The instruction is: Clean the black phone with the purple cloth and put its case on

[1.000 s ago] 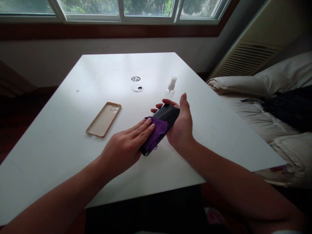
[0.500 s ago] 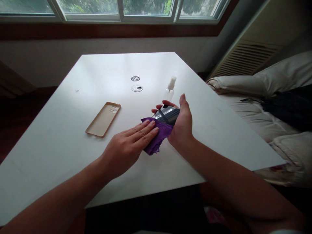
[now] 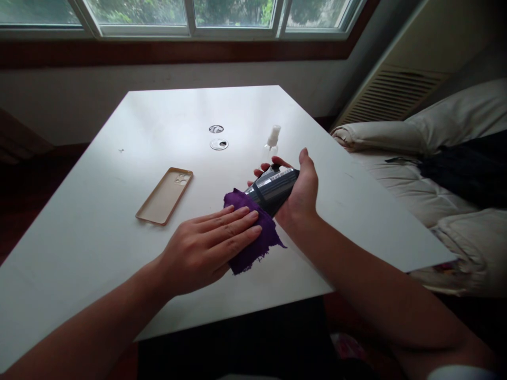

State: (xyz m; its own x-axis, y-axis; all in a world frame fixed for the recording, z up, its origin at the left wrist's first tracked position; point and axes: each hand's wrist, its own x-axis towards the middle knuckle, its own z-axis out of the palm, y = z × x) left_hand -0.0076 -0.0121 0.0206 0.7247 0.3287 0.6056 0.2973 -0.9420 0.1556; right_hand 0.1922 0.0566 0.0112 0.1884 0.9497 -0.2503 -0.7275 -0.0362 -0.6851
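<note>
My right hand holds a dark, glossy phone above the table, its thumb upright on the near side and fingertips curled round the far edge. Over the phone's lower left end lies a purple cloth with frayed edges. My left hand presses that cloth down with its fingers laid together; its thumb is hidden. Left of both hands, a tan phone case rests on the table with its camera cutout at the far end. Just behind the phone stands a clear spray bottle with a white top, its lower part hidden.
The white table carries two round metal-rimmed fittings, a farther one and a nearer one. A small dark speck lies at its left. To the right is a pale cushioned seat with dark fabric on it. Windows line the far wall.
The cloth and my left fingers have slid toward the phone's lower left end, so more of the dark surface shows. The phone and right hand have shifted slightly right. The view has turned a little.
</note>
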